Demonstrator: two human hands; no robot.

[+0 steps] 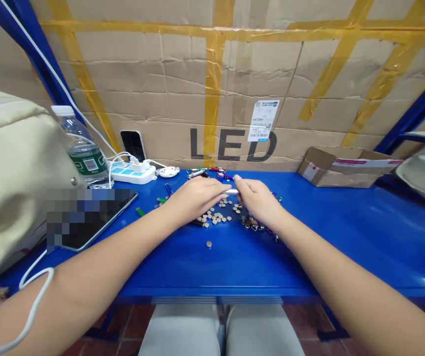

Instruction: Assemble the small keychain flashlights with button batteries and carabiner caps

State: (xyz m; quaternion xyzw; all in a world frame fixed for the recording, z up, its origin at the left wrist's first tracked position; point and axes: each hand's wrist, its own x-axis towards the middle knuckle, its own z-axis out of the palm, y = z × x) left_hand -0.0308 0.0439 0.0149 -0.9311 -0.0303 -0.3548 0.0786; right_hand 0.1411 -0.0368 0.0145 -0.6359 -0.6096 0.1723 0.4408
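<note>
My left hand and my right hand meet over the blue table, both closed on a slim silver metal tube. Its ends are hidden in my fingers. Below them lie several small round button cells, and one stray cell sits closer to me. Dark shiny metal clips are heaped beneath my right hand. Behind my hands is a bunch of coloured metal tubes. A green piece pokes out left of my left forearm.
On the left stand a cream bag, a water bottle and a white power strip with cables. A tablet lies by the bag. A phone leans on the taped cardboard. At right is an open cardboard box.
</note>
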